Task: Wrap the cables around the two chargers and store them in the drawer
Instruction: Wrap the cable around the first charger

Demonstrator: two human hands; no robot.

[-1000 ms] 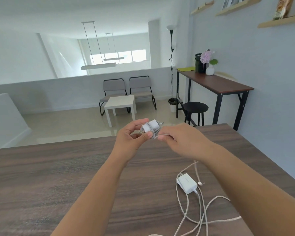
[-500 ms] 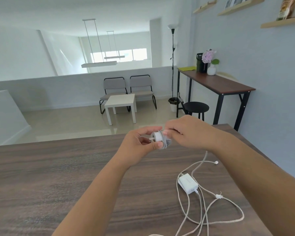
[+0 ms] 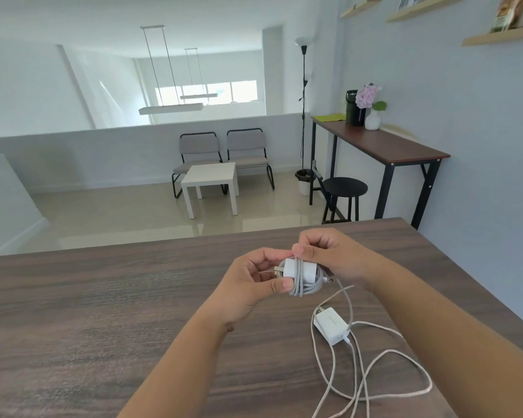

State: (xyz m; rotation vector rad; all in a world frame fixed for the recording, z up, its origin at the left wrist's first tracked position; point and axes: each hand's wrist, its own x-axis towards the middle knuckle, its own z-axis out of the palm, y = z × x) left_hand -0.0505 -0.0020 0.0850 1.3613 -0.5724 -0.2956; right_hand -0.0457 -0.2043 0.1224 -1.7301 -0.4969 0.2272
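A small white charger (image 3: pixel 307 269) with grey cable coiled round its body is held above the wooden table (image 3: pixel 103 312). My left hand (image 3: pixel 251 282) pinches its plug end between thumb and fingers. My right hand (image 3: pixel 332 254) grips the other end and the cable at the top of the coil. A short free tail of cable (image 3: pixel 343 289) hangs down from the coil. A second white charger (image 3: pixel 329 324) lies flat on the table to the right, its long pale cable (image 3: pixel 384 375) sprawled in loose loops toward the near edge. No drawer is in view.
The table's far edge runs just beyond my hands, and its right edge lies near the blue wall. Beyond stand a black stool (image 3: pixel 344 188), a tall side desk (image 3: pixel 384 146), a white low table (image 3: pixel 212 179) and two grey chairs.
My hands have dropped lower over the table while winding. More cable sits on the held charger and its free tail is much shorter. The second charger has not moved.
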